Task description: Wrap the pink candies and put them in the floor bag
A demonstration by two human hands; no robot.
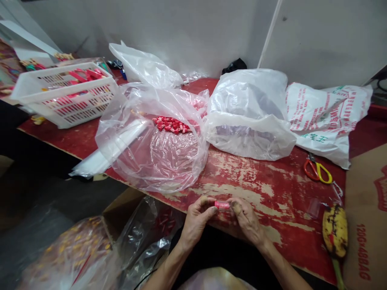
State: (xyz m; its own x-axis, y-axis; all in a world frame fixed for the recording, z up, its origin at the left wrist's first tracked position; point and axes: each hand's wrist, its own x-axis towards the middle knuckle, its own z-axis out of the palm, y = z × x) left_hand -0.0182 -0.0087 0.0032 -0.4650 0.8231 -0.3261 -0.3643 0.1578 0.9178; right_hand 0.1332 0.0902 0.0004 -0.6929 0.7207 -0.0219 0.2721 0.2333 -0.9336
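Note:
Between my two hands, close to the table's front edge, is a small pinkish-red tube-shaped piece (222, 205) with pale marks on its side. The thumb and fingers of my left hand (197, 219) pinch its left end. My right hand (248, 220) closes on the right end, where something clear seems to stick out. Exactly what kind of piece it is, I cannot make out. Beyond my left hand lies a large open clear plastic bag (178, 161), with a heap of small red and pink pieces (172, 125) inside.
A white basket (87, 114) of red parts stands far left, near flat clear bags (111, 149). White plastic bags (248, 141) and a printed sack (320, 117) line the back. Scissors (318, 170), a spotted banana (335, 231) and a cardboard box (367, 193) are at right.

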